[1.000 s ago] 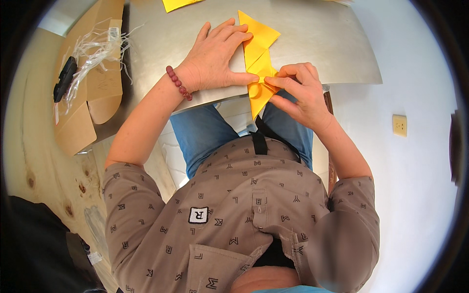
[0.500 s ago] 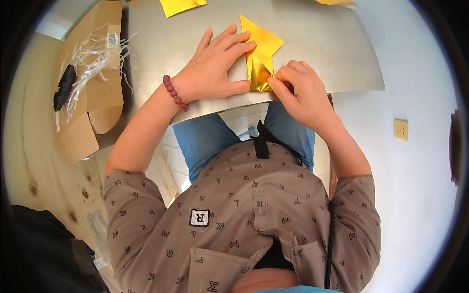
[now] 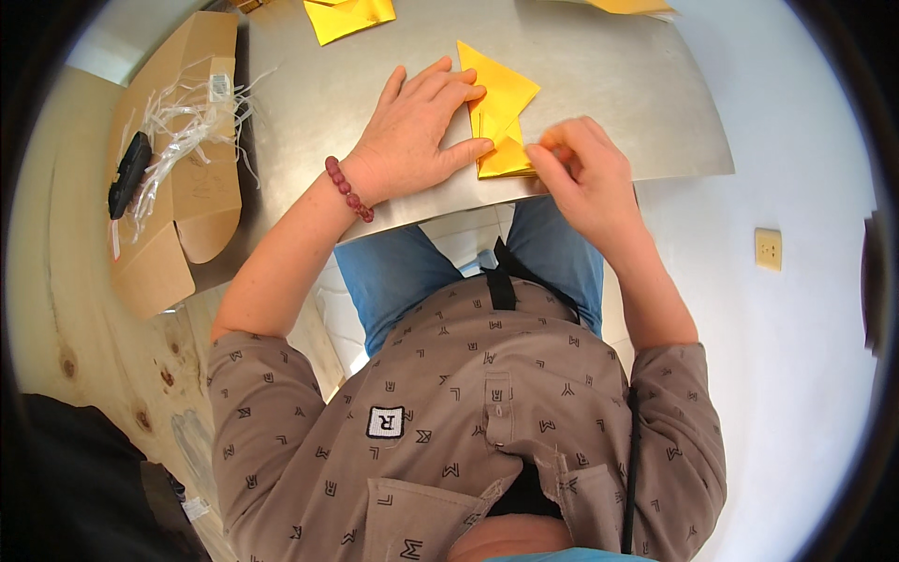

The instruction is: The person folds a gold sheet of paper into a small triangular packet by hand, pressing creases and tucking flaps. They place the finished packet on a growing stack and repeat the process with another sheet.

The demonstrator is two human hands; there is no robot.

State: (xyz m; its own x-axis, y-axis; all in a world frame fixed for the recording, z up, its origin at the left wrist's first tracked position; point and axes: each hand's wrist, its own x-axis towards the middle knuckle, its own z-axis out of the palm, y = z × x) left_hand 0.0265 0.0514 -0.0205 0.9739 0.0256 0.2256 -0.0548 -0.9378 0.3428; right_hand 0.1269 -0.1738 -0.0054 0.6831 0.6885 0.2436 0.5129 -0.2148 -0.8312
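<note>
A folded piece of gold paper (image 3: 504, 86) lies near the table's front edge, its pointed end facing away from me. My left hand (image 3: 412, 122) rests palm down along its left side, fingers spread, with fingertips and thumb pressing on the paper. A maroon bead bracelet (image 3: 343, 188) circles that wrist. Beside the paper's lower right corner is my right hand (image 3: 590, 173), its fingers curled in and slightly blurred. Its thumb tip is at the paper's edge, and no paper shows between the fingers. The paper's lower part lies flat.
Another folded gold piece (image 3: 351, 17) lies at the far left of the metal table (image 3: 646, 122), and more gold paper (image 3: 632, 6) at the far right. An open cardboard box (image 3: 211, 192) stands left, with white plastic strips (image 3: 183, 117) and a black-handled tool (image 3: 129, 175).
The paper's lower end, crumpled and pinched by my right hand before, now lies flatter. My right hand has moved slightly right, off that end. The left thumb has shifted further onto the paper.
</note>
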